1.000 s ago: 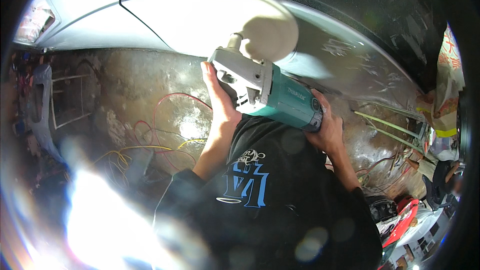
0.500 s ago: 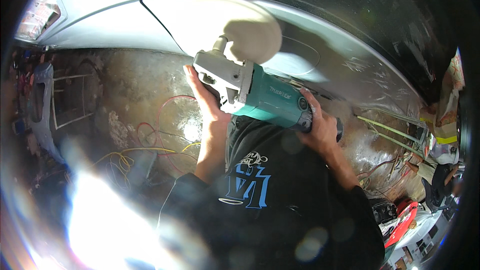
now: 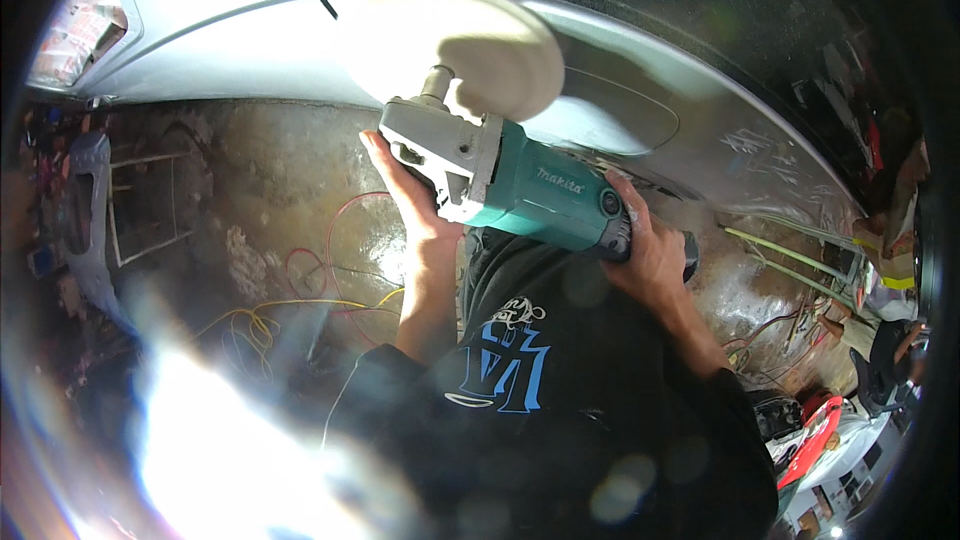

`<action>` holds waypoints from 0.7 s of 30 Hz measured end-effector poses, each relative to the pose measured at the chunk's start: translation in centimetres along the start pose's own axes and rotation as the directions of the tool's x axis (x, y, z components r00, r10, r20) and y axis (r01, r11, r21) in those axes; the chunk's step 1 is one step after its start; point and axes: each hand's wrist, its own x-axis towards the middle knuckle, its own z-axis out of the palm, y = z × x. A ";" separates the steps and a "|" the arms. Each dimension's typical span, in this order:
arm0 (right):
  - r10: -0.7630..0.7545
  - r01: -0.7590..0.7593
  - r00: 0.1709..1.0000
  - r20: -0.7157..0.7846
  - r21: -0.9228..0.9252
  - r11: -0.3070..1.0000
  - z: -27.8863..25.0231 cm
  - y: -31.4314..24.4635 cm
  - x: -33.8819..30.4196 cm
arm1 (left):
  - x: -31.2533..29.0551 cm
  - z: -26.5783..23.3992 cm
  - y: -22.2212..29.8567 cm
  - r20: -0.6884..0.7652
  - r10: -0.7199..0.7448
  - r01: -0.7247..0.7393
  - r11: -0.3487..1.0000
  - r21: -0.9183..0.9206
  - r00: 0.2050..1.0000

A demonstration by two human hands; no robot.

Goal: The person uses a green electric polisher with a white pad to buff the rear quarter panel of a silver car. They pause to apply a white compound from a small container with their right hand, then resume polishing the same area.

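A green and grey electric polisher (image 3: 545,185) lies across the view in front of my body. Its wide round white pad (image 3: 510,50) faces the pale silver car panel (image 3: 630,105), seemingly against it; the pad's edge looks smeared, as if spinning. My left hand (image 3: 412,190) cups the grey gear head from below, thumb side up, with most of its fingers hidden behind the housing. At the rear, my right hand (image 3: 648,245) wraps round the dark handle end of the green body.
Red hose (image 3: 335,230) and yellow cord (image 3: 265,305) run over the wet-looking floor (image 3: 265,180) at left. Beyond them stand a metal frame (image 3: 150,210) and a grey panel (image 3: 90,220). Pale green bars (image 3: 790,250) and a red item (image 3: 812,440) are at right. Glare whitens the lower left.
The polisher has travelled left along the car body, and the view with it. The dark panel seam now sits farther right in view, partly behind the pad. Both hands keep their hold.
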 end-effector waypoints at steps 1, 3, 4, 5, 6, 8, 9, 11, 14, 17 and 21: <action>-0.006 0.006 1.000 0.016 -0.007 1.000 -0.1 0.1 0.0 | 0.3 -0.6 -0.3 -0.044 0.019 -0.017 0.999 0.032 0.999; -0.022 0.023 0.999 0.048 -0.020 1.000 -0.2 0.2 0.1 | 0.2 -1.0 -1.2 -0.085 -0.018 0.017 1.000 -0.018 0.996; -0.011 0.014 0.997 0.083 -0.035 0.999 -0.4 0.2 0.1 | 0.0 -1.1 -1.6 -0.105 -0.036 0.031 0.999 -0.044 0.994; 0.026 -0.021 0.994 0.103 -0.050 0.999 -0.4 0.2 -0.3 | 0.0 -1.0 -2.0 -0.057 -0.055 0.052 0.997 -0.049 0.997; 0.063 -0.055 0.991 0.122 -0.065 0.996 -0.6 0.0 -0.7 | -0.1 -0.7 -2.5 -0.055 -0.043 0.043 0.999 0.000 0.998; 0.063 -0.051 0.987 0.147 -0.079 0.996 -1.2 -0.4 -0.5 | 0.0 -1.4 -2.8 -0.080 -0.081 0.078 0.996 -0.036 0.993; 0.059 -0.046 0.984 0.167 -0.083 0.995 -1.9 -0.6 -0.5 | -0.4 -0.8 -2.3 -0.076 -0.055 0.053 0.998 -0.032 0.996; 0.016 -0.009 0.991 0.130 -0.051 0.999 -2.6 -1.3 -0.2 | -0.4 0.1 -0.9 -0.055 -0.015 0.013 1.000 -0.022 0.998; -0.021 0.024 0.996 0.083 -0.031 0.999 -3.0 -3.5 -0.3 | 0.2 0.7 1.7 0.034 0.040 -0.042 0.998 0.039 0.999; -0.009 0.018 0.991 0.133 -0.067 0.998 -4.9 -5.1 -1.0 | -0.3 0.5 1.5 0.054 0.002 -0.002 1.000 -0.002 0.999; 0.025 0.019 0.971 0.236 -0.182 0.983 -6.9 -5.4 -2.7 | -1.4 -0.6 -2.7 -0.062 -0.105 0.091 0.976 -0.198 0.993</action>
